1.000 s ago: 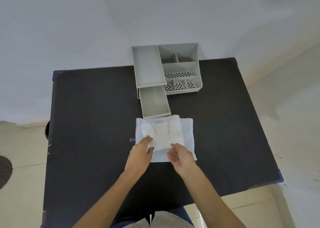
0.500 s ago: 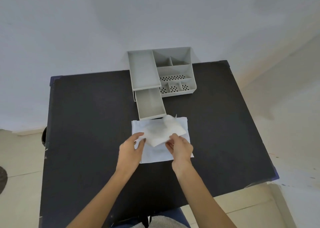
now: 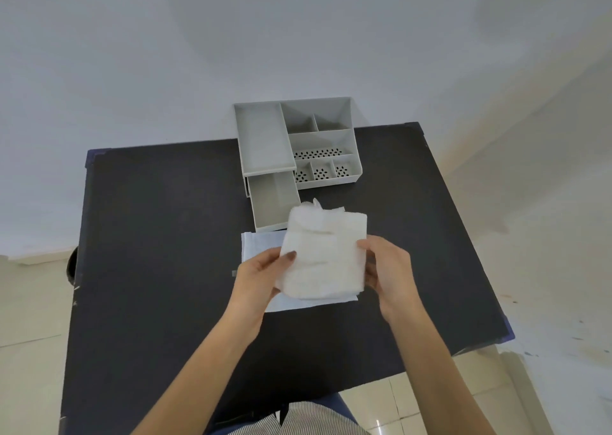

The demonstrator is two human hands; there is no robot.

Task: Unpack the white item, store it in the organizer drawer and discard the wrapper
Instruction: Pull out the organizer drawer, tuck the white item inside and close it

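A soft white padded item (image 3: 323,252) is held up above the table between both hands. My left hand (image 3: 261,277) pinches its left edge with the thumb on top. My right hand (image 3: 387,269) grips its right edge. Beneath it, the pale blue-white wrapper (image 3: 260,247) lies spread flat on the black table. The grey organizer (image 3: 298,143) stands at the table's far edge, and its drawer (image 3: 273,199) is pulled out toward me, with nothing in it. The item's top edge overlaps the drawer's front corner in view.
The black table (image 3: 159,252) sits against a white wall. The organizer's top has several open compartments, some with perforated floors. Tiled floor shows at left and right. A dark round object (image 3: 71,265) peeks out at the table's left edge.
Both hands have lifted the white item off the wrapper and raised it toward me. The wrapper stays flat on the table. The camera view has shifted slightly.
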